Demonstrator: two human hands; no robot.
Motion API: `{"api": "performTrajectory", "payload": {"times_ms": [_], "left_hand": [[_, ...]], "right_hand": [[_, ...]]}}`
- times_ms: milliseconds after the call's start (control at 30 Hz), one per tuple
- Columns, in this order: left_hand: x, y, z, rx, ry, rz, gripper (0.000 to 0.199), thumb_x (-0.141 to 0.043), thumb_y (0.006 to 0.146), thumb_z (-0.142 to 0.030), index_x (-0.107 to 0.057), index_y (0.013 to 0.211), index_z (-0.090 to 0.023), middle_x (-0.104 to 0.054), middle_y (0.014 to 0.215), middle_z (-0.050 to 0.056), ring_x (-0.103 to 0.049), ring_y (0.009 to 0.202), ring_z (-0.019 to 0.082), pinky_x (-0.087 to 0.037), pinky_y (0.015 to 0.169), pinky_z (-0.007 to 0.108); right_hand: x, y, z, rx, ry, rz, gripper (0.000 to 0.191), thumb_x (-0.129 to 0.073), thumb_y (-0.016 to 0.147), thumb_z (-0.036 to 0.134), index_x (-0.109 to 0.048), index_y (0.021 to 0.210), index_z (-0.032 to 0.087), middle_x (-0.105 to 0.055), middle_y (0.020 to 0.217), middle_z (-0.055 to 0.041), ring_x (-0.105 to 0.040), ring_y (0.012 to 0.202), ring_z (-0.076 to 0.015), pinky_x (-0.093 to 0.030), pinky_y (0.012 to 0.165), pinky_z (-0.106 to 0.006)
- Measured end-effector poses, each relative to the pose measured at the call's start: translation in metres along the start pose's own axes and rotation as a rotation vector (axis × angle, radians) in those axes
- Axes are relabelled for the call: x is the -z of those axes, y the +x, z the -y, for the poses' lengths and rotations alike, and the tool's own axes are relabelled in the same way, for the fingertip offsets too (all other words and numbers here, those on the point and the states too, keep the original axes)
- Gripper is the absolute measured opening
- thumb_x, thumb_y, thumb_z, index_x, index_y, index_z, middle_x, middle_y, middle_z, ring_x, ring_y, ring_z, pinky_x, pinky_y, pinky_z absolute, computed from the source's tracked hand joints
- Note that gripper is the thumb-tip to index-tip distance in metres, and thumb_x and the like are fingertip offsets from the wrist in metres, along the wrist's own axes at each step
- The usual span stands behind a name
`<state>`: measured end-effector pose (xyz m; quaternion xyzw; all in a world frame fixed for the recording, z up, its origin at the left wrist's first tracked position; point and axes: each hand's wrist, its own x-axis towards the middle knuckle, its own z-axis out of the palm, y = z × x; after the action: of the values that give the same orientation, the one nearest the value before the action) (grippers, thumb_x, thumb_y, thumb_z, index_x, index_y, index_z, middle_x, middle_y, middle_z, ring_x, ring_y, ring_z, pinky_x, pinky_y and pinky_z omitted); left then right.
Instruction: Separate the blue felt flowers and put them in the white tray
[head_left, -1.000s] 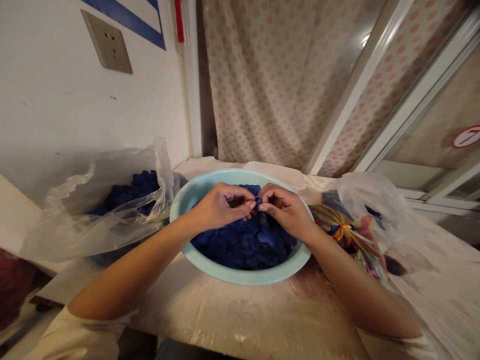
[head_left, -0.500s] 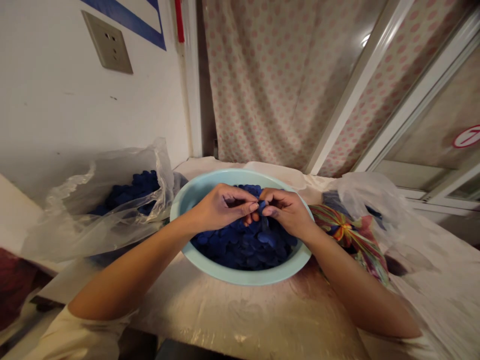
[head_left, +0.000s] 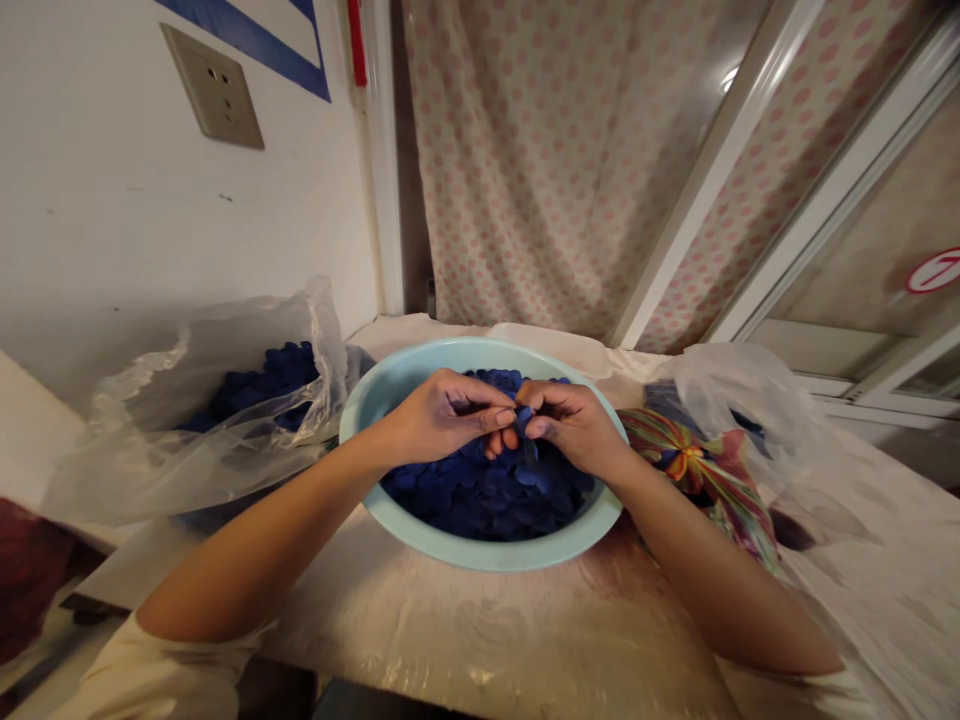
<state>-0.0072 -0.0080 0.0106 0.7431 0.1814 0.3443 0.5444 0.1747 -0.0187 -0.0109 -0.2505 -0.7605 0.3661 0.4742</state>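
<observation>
Left hand (head_left: 442, 415) and right hand (head_left: 574, 425) — much as before — pinch a blue piece (head_left: 523, 418) over the basin (head_left: 487, 553).

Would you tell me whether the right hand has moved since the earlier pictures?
Yes, slightly: the right hand shifted rightward, nearer the rim of the pale blue basin.

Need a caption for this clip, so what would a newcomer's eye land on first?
The pale blue basin heaped with dark blue discs sits at centre, with the left hand and right hand meeting above it, fingers pinching one disc. A clear plastic bag holding more blue pieces lies to the left, and a pink polka-dot curtain hangs behind.
</observation>
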Motion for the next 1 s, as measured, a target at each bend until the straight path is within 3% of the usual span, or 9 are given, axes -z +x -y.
{"api": "performTrajectory", "payload": {"times_ms": [400, 533, 600, 767, 900, 1000], "left_hand": [[0.001, -0.001, -0.001, 0.014, 0.010, 0.037, 0.023, -0.065, 0.072, -0.034, -0.067, 0.068, -0.011, -0.065, 0.058, 0.002, -0.058, 0.048, 0.008, -0.050, 0.048, 0.016], [0.001, 0.000, -0.001, 0.015, 0.041, -0.025, 0.025, -0.067, 0.069, -0.035, -0.066, 0.066, -0.011, -0.065, 0.057, 0.002, -0.056, 0.046, 0.008, -0.049, 0.046, 0.017], [0.001, 0.001, 0.001, 0.007, 0.079, -0.083, 0.021, -0.067, 0.069, -0.032, -0.065, 0.067, -0.011, -0.064, 0.055, 0.001, -0.055, 0.045, 0.007, -0.048, 0.045, 0.016], [0.001, 0.002, 0.008, -0.104, 0.272, -0.196, 0.011, -0.062, 0.071, -0.022, -0.065, 0.068, -0.012, -0.059, 0.052, -0.002, -0.051, 0.044, 0.006, -0.044, 0.044, 0.015], [-0.001, 0.001, 0.009, -0.223, 0.474, -0.206, 0.011, -0.061, 0.071, -0.019, -0.065, 0.064, -0.011, -0.057, 0.052, -0.002, -0.049, 0.049, 0.005, -0.041, 0.046, 0.014], [-0.003, 0.001, 0.008, -0.235, 0.514, -0.212, 0.012, -0.060, 0.071, -0.018, -0.065, 0.064, -0.011, -0.059, 0.053, -0.001, -0.050, 0.049, 0.006, -0.041, 0.047, 0.014]], "right_hand": [[0.000, -0.001, -0.001, -0.010, 0.024, 0.033, 0.033, -0.066, 0.071, 0.045, -0.053, 0.061, 0.017, -0.052, 0.061, 0.0020, -0.049, 0.055, -0.0098, -0.040, 0.052, -0.024], [0.000, 0.000, -0.003, -0.038, -0.007, 0.016, 0.036, -0.064, 0.072, 0.049, -0.051, 0.062, 0.017, -0.052, 0.061, 0.0015, -0.050, 0.056, -0.0107, -0.041, 0.055, -0.025], [0.000, 0.000, -0.004, -0.024, -0.058, -0.051, 0.035, -0.065, 0.071, 0.048, -0.051, 0.062, 0.017, -0.051, 0.061, 0.0018, -0.049, 0.057, -0.0108, -0.041, 0.055, -0.025], [-0.001, 0.001, -0.003, 0.088, -0.260, -0.259, 0.028, -0.071, 0.067, 0.040, -0.053, 0.065, 0.018, -0.053, 0.065, 0.0001, -0.051, 0.065, -0.0133, -0.042, 0.062, -0.027], [-0.001, -0.001, -0.001, 0.126, -0.307, -0.223, 0.024, -0.073, 0.066, 0.035, -0.055, 0.068, 0.019, -0.058, 0.072, -0.0020, -0.055, 0.073, -0.0157, -0.044, 0.070, -0.030], [-0.001, -0.001, 0.000, 0.114, -0.299, -0.207, 0.022, -0.072, 0.068, 0.033, -0.056, 0.069, 0.018, -0.059, 0.075, -0.0031, -0.056, 0.075, -0.0160, -0.045, 0.071, -0.030]]}}
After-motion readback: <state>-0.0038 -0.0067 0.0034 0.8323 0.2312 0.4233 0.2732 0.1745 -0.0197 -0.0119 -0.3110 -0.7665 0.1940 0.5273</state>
